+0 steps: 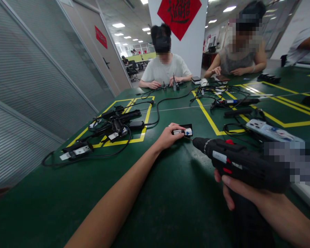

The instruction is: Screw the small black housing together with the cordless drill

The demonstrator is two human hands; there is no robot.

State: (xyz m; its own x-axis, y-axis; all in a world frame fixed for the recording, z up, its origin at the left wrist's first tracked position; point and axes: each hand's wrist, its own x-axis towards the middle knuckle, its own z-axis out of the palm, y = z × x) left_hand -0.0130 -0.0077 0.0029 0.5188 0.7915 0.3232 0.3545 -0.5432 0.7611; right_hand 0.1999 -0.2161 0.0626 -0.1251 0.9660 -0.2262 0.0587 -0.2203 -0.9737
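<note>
My right hand (244, 193) grips a black cordless drill (237, 162) by its handle, in the lower right of the view. A thin bit (188, 138) sticks out of the drill's chuck (200, 144) and points left, its tip close to my left hand. With fingers closed over it, my left hand (170, 135) holds a small black-and-white device (188, 131) down on the green table. Part of that piece is covered by my fingers. Whether the bit touches it I cannot tell.
Black cables and devices (116, 124) lie in a yellow-taped square to the left. More cables, a pen-like tool (237, 102) and a phone in a patterned case (274, 131) are on the right. Two people (166, 69) sit across the green table (155, 206).
</note>
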